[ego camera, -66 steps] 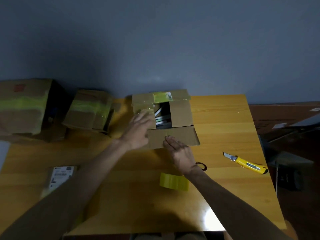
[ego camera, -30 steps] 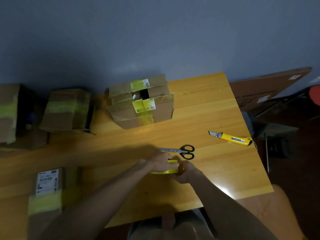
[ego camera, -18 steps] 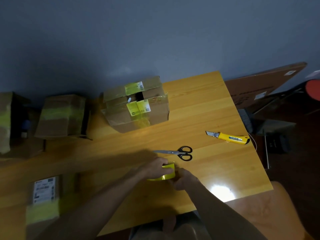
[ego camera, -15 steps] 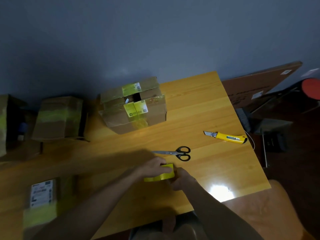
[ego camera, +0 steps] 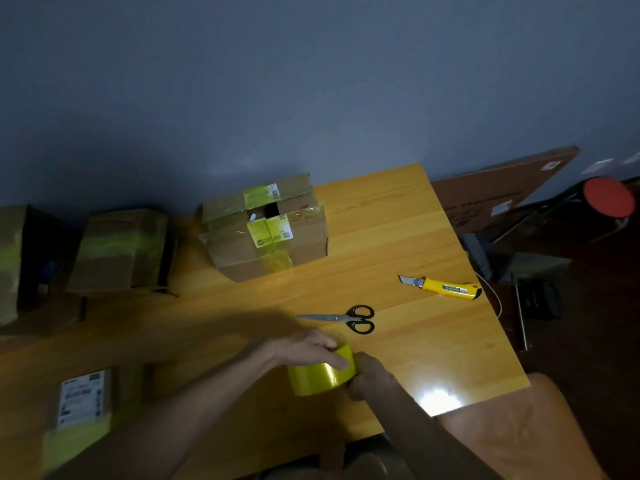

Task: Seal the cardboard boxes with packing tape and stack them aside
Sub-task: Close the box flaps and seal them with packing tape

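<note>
A yellow roll of packing tape (ego camera: 320, 374) is held just above the wooden table (ego camera: 408, 237) near its front edge. My left hand (ego camera: 304, 348) grips the roll from the top and left. My right hand (ego camera: 369, 375) closes on its right side. A cardboard box (ego camera: 266, 230) with its flaps folded shut, old yellow tape and labels on top and a small dark gap between the flaps, stands at the back of the table, well beyond both hands.
Black-handled scissors (ego camera: 346, 318) lie just beyond the hands. A yellow utility knife (ego camera: 446, 289) rests near the right edge. Taped boxes (ego camera: 121, 247) stand at the back left, a labelled box (ego camera: 81, 407) at the front left. A red stool (ego camera: 607, 199) stands right.
Both hands left the box, whose flaps are now folded shut, and came back to the front of the table. They took hold of the yellow tape roll and lifted it slightly.
</note>
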